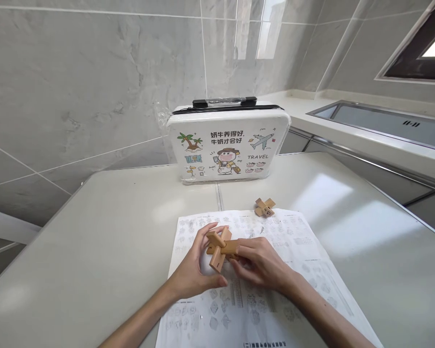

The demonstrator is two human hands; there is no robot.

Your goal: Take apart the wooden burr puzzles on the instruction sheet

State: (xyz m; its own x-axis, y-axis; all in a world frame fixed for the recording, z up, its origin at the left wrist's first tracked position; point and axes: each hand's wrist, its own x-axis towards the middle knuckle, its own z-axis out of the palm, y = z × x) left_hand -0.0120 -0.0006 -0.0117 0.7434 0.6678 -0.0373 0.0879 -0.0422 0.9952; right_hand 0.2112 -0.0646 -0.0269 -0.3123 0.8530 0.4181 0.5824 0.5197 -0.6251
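A partly interlocked wooden burr puzzle [219,251] is held above the printed sheet, its light-brown bars crossing one another and some bearing dark numbers. My right hand [263,263] pinches the bar that sticks out to the right, between thumb and fingers. Curved around the left and far sides is my left hand [192,268], its fingertips at the upper bars and its thumb apart below the near bar. Part of the left fingers is hidden behind the wood. A second, smaller wooden cross-shaped piece [265,207] rests at the sheet's far edge.
Under my hands lies a creased paper sheet [188,290] with printed puzzle diagrams. A white cartoon-printed case [232,145] in clear plastic stands behind it on the pale table [130,251]. To the right is a counter with a sink [380,121]; a grey tiled wall rises behind.
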